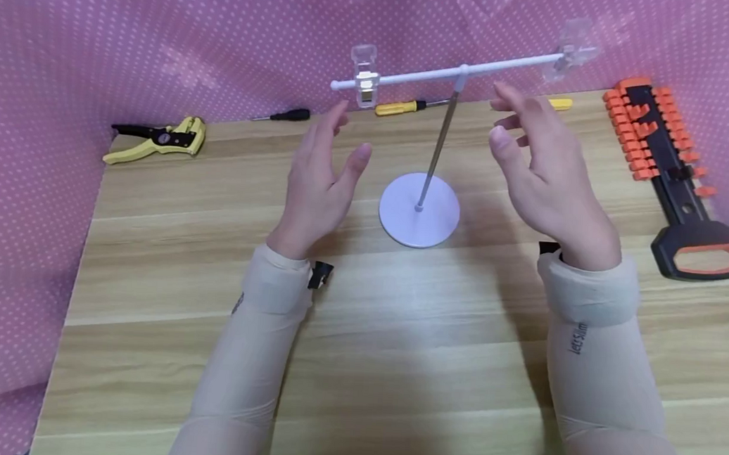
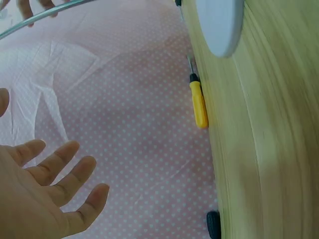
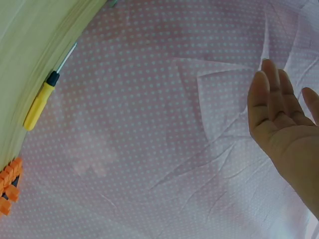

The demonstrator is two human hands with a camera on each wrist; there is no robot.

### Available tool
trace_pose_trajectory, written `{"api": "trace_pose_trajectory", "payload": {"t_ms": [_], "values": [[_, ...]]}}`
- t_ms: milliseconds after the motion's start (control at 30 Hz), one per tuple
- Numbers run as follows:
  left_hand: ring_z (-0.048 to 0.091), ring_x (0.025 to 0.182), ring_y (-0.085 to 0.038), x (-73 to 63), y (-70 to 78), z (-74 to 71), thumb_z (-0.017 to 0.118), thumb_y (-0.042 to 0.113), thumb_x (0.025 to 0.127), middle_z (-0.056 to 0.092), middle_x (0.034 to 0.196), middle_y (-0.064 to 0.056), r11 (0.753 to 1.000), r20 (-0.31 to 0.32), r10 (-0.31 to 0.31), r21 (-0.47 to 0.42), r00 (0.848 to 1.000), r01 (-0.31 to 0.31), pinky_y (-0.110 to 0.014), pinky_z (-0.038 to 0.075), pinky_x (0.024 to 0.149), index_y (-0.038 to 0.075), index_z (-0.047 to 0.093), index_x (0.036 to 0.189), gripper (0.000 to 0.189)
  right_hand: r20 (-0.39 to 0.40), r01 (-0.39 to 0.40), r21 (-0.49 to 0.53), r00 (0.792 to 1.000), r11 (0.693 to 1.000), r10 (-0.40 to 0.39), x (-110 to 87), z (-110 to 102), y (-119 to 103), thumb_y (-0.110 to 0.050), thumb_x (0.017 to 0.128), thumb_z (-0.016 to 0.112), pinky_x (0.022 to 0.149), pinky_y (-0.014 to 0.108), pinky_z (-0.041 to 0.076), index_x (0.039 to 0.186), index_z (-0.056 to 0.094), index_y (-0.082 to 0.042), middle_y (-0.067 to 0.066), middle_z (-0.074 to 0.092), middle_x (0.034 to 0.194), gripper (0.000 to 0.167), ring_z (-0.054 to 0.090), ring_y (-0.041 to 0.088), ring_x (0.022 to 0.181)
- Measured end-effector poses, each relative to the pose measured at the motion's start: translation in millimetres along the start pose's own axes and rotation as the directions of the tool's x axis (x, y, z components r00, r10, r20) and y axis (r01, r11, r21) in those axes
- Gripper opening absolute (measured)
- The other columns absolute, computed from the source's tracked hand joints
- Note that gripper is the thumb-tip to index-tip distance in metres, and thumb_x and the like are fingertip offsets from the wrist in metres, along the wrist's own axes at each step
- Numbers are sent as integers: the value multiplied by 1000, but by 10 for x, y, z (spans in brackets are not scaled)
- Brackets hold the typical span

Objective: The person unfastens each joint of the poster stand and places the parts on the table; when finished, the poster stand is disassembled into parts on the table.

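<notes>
A white stand with a round base [image 1: 397, 219] and a thin metal pole stands on the wooden table. Its white crossbar [image 1: 419, 75] carries a clear plastic clip [image 1: 366, 79] at the left end and another clear clip [image 1: 563, 58] at the right. My left hand [image 1: 320, 178] is raised left of the pole, its fingers spread and holding nothing, with fingertips below the left clip in the head view. To the right of the pole my right hand [image 1: 549, 170] is also raised, its fingers relaxed and nothing in its grasp.
Yellow-handled screwdrivers, one with its handle [image 1: 398, 108] left of the pole, lie along the back edge near a black-handled screwdriver [image 1: 291, 114]. Yellow wire strippers [image 1: 167, 140] lie back left. A black-and-orange tool rack [image 1: 679, 172] lies at right. Pink dotted cloth [image 1: 225, 34] hangs behind.
</notes>
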State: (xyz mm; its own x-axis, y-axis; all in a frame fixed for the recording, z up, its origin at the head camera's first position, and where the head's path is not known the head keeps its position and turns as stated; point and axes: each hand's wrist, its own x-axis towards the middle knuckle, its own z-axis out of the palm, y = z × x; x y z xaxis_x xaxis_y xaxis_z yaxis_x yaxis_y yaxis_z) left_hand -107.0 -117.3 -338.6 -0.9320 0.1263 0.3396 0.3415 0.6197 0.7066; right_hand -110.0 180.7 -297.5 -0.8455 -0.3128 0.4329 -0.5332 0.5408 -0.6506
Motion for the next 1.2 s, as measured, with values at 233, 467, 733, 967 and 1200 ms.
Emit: {"api": "trace_pose_trajectory", "payload": {"t_ms": [233,467,733,967,1200], "values": [[49,142,-25,-22,77,79,51,35,111,54,153,-12,988,57,-32,-148,998,40,-43,38,119,9,38,163,59,-46,31,59,999,998,-28,-4,27,-6,-65,109,38,96,20,41,159,48,-13,20,64,141,73,64,41,115],[50,141,-24,-65,161,198,53,31,111,54,154,-12,965,99,-26,-258,995,51,-44,42,112,9,37,163,58,-48,37,133,998,990,-30,3,53,-80,-64,108,42,97,21,44,159,48,-13,18,65,142,72,65,33,117],[56,137,-25,-42,261,301,59,26,110,60,149,-11,947,113,-11,-318,994,46,-44,48,104,12,41,160,55,-37,22,188,999,982,-15,2,97,-121,-65,107,44,98,25,44,161,46,-14,17,67,141,73,66,29,117],[53,140,-19,-17,354,340,57,30,111,58,153,-6,946,176,-25,-314,984,81,-46,46,109,13,45,159,52,-31,32,190,999,981,-27,1,135,-136,-63,108,44,98,23,45,160,46,-13,17,67,138,72,66,26,115],[52,140,-15,31,429,348,57,32,111,59,152,-3,946,182,-14,-316,983,72,-41,46,109,14,47,158,51,-40,28,205,999,978,-21,0,143,-170,-64,108,44,98,24,46,159,47,-13,17,68,137,72,66,33,114]]}}
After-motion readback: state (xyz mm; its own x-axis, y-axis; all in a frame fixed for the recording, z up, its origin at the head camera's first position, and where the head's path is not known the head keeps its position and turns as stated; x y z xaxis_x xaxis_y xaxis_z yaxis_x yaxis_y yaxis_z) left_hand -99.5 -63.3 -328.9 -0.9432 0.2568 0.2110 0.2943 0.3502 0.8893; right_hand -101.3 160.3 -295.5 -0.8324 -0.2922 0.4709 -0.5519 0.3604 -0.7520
